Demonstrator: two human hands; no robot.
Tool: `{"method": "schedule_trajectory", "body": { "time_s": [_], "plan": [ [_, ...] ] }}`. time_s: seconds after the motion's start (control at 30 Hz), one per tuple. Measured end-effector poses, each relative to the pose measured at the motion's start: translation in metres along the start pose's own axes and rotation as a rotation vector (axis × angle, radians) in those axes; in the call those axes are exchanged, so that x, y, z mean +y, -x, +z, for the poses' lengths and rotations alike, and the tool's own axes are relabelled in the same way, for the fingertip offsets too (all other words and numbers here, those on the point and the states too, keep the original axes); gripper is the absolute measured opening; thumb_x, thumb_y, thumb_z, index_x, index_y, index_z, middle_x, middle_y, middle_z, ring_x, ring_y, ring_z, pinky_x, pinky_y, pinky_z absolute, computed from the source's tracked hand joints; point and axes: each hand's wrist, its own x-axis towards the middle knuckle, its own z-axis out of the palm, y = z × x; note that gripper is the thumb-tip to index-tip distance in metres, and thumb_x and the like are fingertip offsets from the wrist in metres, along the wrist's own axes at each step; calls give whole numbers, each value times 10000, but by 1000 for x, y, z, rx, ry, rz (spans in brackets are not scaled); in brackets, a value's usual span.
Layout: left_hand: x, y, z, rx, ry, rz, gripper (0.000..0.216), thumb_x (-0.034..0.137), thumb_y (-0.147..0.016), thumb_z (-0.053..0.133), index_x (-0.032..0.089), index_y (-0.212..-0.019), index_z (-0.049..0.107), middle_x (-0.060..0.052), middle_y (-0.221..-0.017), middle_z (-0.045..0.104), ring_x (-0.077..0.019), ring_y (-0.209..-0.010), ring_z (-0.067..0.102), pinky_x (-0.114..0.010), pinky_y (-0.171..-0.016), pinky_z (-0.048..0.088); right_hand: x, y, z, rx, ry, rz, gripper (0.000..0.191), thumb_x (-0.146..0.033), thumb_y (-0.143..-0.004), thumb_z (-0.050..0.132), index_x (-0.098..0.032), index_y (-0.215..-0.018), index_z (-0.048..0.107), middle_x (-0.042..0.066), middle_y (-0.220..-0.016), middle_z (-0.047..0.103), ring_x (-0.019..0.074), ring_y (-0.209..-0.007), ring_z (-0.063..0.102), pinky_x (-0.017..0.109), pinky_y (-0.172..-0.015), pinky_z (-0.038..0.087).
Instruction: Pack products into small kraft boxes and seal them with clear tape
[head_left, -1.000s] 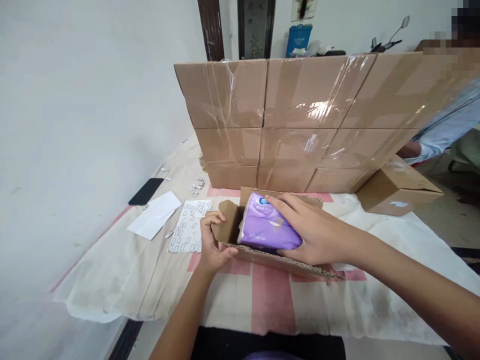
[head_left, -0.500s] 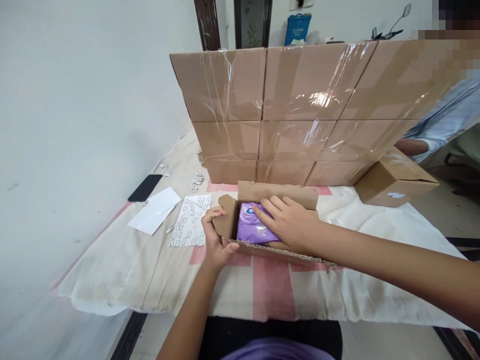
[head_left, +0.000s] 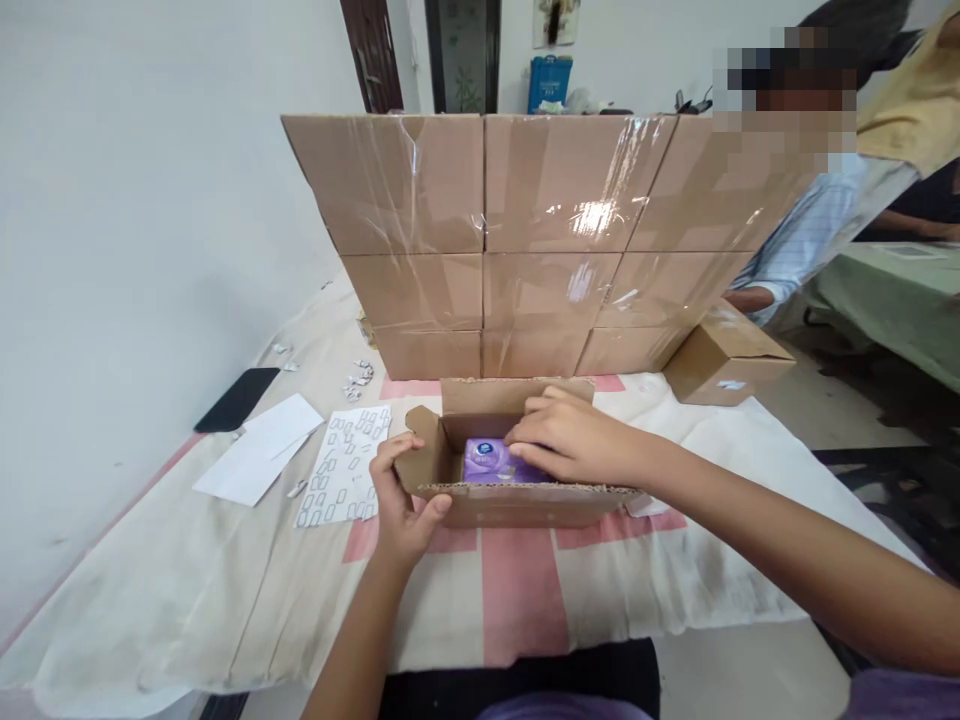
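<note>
An open cardboard box (head_left: 517, 508) sits on the cloth-covered table in front of me, its flaps raised. Inside lies a purple plastic-wrapped tissue pack (head_left: 491, 465) with a blue round logo, a gap showing on its left. My left hand (head_left: 405, 500) grips the box's left end, fingers hooked over the flap and thumb at the front corner. From the right, my right hand (head_left: 577, 435) reaches into the box with its fingers bent over the pack's right part. The fingertips rest on the pack, and that end is hidden beneath the hand.
Behind the box stands a wall of taped cartons (head_left: 551, 285). To the left lie a patterned sheet (head_left: 341, 465), white papers (head_left: 262, 450), a black phone-like slab (head_left: 236, 400) and paper scraps (head_left: 358, 380). Another carton (head_left: 720, 360) stands right, by a person's sleeve (head_left: 802, 250).
My right hand has drawn up and bent its fingers; it lay flatter on the pack before. The pack sits further from the box's left end. My view has shifted right.
</note>
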Motion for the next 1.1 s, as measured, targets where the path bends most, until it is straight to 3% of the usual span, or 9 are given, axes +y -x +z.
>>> {"method": "schedule_trajectory", "body": {
  "time_s": [0.13, 0.27, 0.37, 0.5, 0.6, 0.7, 0.77, 0.93, 1.1],
  "plan": [
    [1, 3, -4, -62, -47, 11, 667, 560, -911, 660, 257, -1467, 452, -109, -1246, 602, -273, -1186, 557, -449, -1022, 444, 13, 46, -3, 253, -400, 146, 310, -366, -1057, 459, -227, -1024, 735, 53, -954, 764, 213, -890, 658, 386, -825, 480],
    [6, 5, -4, -368, 32, -12, 688, 628, -997, 445, 245, -1565, 386, -125, -1221, 709, -305, -1219, 585, -524, -1076, 389, 22, 88, 31, 587, -842, 265, 313, -434, -1047, 468, -295, -1214, 693, 62, -1175, 727, 243, -1089, 694, 407, -915, 554],
    [12, 4, -1, -372, 74, -121, 587, 529, -1049, 382, 263, -1572, 390, -87, -1106, 757, -275, -1156, 646, -538, -1144, 341, 20, 100, 63, 814, -851, 276, 525, -660, -962, 492, -309, -1318, 649, 93, -1389, 616, 331, -1340, 543, 497, -1067, 487],
    [18, -2, 4, -326, 100, -405, 716, 346, -1034, 498, 363, -1642, 121, -85, -1628, 406, -266, -1489, 405, -533, -1244, 275, 13, 89, 93, 825, -823, 380, 799, -563, -904, 659, -403, -1590, 281, 58, -1665, 319, 339, -1536, 313, 562, -1191, 370],
    [14, -8, 4, -363, 119, -492, 758, 347, -1028, 506, 394, -1639, 60, -60, -1718, 199, -276, -1577, 230, -545, -1266, 250, 9, 71, 99, 928, -811, 415, 720, -377, -939, 650, -419, -1572, 310, 59, -1583, 441, 310, -1498, 391, 583, -1200, 356],
    [6, -14, -1, -354, 17, -395, 503, 342, -1023, 501, 329, -1520, 427, -94, -1575, 443, -290, -1471, 419, -536, -1209, 359, 9, 58, 99, 1064, -719, 343, 285, -317, -967, 578, -347, -1230, 685, 60, -1224, 688, 319, -1363, 538, 601, -1159, 400],
    [4, -18, -4, -358, -96, -272, 312, 320, -1015, 505, 282, -1302, 622, -88, -1422, 563, -290, -1385, 497, -528, -1168, 404, 12, 55, 100, 1076, -642, 311, 234, -332, -977, 529, -300, -1005, 759, 72, -1066, 736, 350, -1337, 558, 637, -1153, 391],
    [25, -30, -3, -524, -482, 7, 313, 283, -975, 569, 275, -1277, 651, -71, -1370, 641, -329, -1402, 450, -547, -1149, 356, 18, 62, 109, 1095, -598, 319, 321, -325, -981, 465, -277, -1035, 778, 83, -1076, 771, 386, -1342, 571, 692, -1135, 395],
    [52, -38, 16, -680, -666, 154, 605, 566, -856, 711, 227, -1351, 630, -115, -1367, 657, -392, -1277, 542, -554, -1113, 327, 20, 62, 109, 1084, -611, 304, 347, -272, -991, 448, -274, -1099, 778, 73, -1127, 769, 384, -1390, 535, 686, -1157, 383]
  ]
}}
